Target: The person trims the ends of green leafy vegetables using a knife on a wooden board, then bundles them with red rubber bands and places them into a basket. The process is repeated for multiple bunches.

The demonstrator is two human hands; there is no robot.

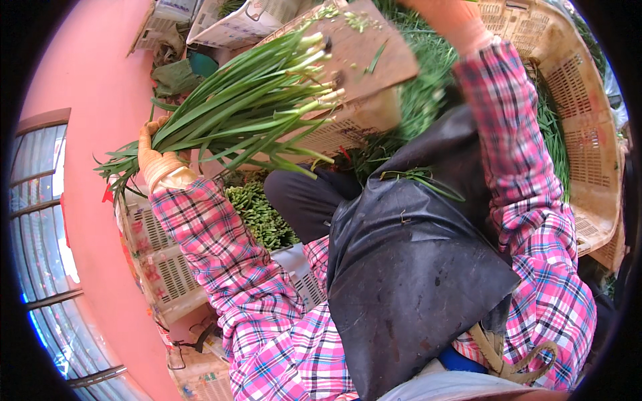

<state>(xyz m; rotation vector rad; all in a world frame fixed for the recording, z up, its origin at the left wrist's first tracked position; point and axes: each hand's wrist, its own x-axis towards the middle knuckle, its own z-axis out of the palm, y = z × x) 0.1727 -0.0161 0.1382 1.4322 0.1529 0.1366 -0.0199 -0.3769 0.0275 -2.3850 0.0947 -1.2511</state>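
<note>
My left hand (158, 159), in an orange glove, is closed around the leafy end of a bunch of long green chives (241, 105). Their pale stem ends point right, beside and partly in front of a wooden board (376, 55) that lies on a plastic crate (346, 125). Bits of trimmed stem and a loose leaf are scattered over that board. At the top edge, my right hand (451, 20) is blurred and partly cut off by the picture, so its fingers are hidden. Below it lies a heap of loose greens (426, 65).
A black apron (411, 260) with a few stray leaves covers my lap. On the right stands a large tan plastic crate (582, 130) with greens. Packed green stems (261, 215) fill a crate under my left arm. A pink wall (95, 200) rises at left.
</note>
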